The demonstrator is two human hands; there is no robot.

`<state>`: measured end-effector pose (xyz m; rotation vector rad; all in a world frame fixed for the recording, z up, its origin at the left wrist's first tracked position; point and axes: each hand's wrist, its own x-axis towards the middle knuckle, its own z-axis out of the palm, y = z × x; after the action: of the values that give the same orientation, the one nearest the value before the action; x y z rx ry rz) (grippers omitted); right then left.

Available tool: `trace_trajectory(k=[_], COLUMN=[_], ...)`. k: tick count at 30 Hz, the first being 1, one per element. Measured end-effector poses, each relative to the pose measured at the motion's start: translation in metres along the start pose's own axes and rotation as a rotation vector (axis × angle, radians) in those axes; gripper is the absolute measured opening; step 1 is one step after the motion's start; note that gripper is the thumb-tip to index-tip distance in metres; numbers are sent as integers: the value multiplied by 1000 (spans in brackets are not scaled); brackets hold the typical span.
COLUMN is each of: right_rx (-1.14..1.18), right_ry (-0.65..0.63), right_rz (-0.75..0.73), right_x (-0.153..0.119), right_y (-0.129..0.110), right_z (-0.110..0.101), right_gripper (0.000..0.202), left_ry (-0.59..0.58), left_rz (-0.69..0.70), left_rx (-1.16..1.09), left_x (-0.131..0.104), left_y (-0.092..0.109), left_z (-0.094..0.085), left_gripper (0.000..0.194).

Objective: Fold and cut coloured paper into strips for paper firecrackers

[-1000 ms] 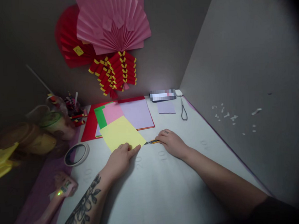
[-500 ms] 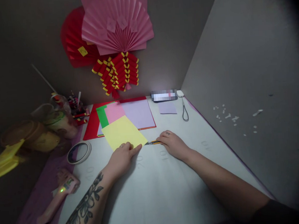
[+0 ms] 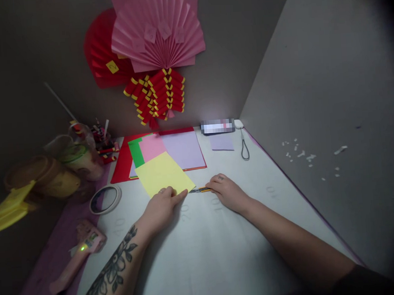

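Note:
A sheet of yellow paper [image 3: 163, 171] lies tilted on the white table, its upper part over a stack of coloured sheets. My left hand [image 3: 163, 210] holds its near edge, with the fingers bent onto it and one digit stretched towards its right corner. A craft knife [image 3: 200, 190] with a yellow-orange body lies low, almost flat, and its blade points left at that corner. My right hand [image 3: 229, 192] is closed around the knife's rear end. Whether the blade touches the paper I cannot tell.
Behind lie green, pink, lilac [image 3: 185, 150] and red sheets. A phone [image 3: 217, 126] and a small lilac sheet [image 3: 222, 142] are at the back right. At left are a tape roll [image 3: 105, 199], a pink glue gun [image 3: 78, 259] and cups [image 3: 44, 178]. Paper fans [image 3: 158, 31] hang on the wall.
The knife blade has shifted slightly, now sitting a little lower and further left by the paper's corner. My left hand stays in place; the whole view has moved slightly.

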<state>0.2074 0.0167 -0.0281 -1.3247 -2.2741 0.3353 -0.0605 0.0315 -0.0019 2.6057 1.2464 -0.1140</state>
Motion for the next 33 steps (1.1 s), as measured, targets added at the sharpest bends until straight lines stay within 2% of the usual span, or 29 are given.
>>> trace_trajectory(k=[8,14,18,26,33], right_rx=[-10,-1,-10,-36,-42], right_ry=[-6,20,27,38,12], right_rz=[-46,-58,-73,-83,-59], right_x=[0,0,-1,-1,-2], right_y=[-4,-4,-4,-8,-7], right_z=[5,6,5,9,8], right_gripper=[27,25,25,29,31], left_ry=[-1,39,73,-27,-23], left_rz=[-9,-37,-13,3,15], left_rx=[-32,-121,-142,-165,-191], left_x=[1,-2,-9,-13,-13], left_y=[1,0,-2,-2,-4], left_z=[-2,-5,-12,-24,-22], left_gripper=[58,39,43,44,43])
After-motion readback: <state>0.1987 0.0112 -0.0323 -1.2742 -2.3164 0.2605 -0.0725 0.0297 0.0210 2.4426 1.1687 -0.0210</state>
